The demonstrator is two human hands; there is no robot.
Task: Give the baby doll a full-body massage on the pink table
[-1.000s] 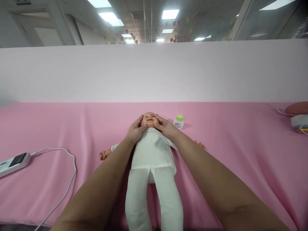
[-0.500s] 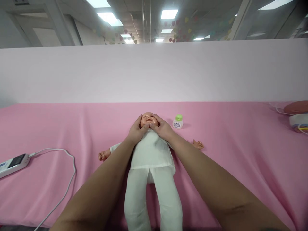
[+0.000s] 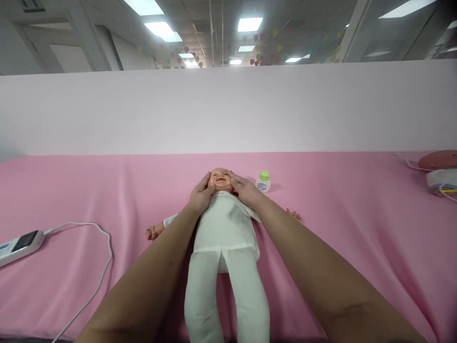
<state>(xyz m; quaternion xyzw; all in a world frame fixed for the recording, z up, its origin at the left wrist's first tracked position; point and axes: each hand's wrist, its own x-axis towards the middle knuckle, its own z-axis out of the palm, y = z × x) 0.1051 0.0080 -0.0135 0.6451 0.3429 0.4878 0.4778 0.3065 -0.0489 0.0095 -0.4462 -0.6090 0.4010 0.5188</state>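
Observation:
A baby doll (image 3: 225, 224) in a white top and white trousers lies on its back, its head at the far end and its arms spread to the sides. My left hand (image 3: 201, 194) lies along the left side of the doll's head, fingers stretched out and thumb by the cheek. Against the right cheek rests my right hand (image 3: 245, 189), fingers extended and touching the side of the face. The fingertips behind the head are partly hidden. Close to my right hand stands a small clear bottle (image 3: 263, 183) with a green cap.
A pink sheet (image 3: 89, 190) covers the padded surface, with a white wall panel (image 3: 228, 109) behind it. On the left is a white power strip (image 3: 22, 247) with a cable (image 3: 107, 238). At the right edge lie a reddish-brown object (image 3: 441, 160) and a white bundle (image 3: 442, 178).
My thumbs have slid outward from the doll's chin toward its cheeks, uncovering the mouth and chin. The doll's body stays in place.

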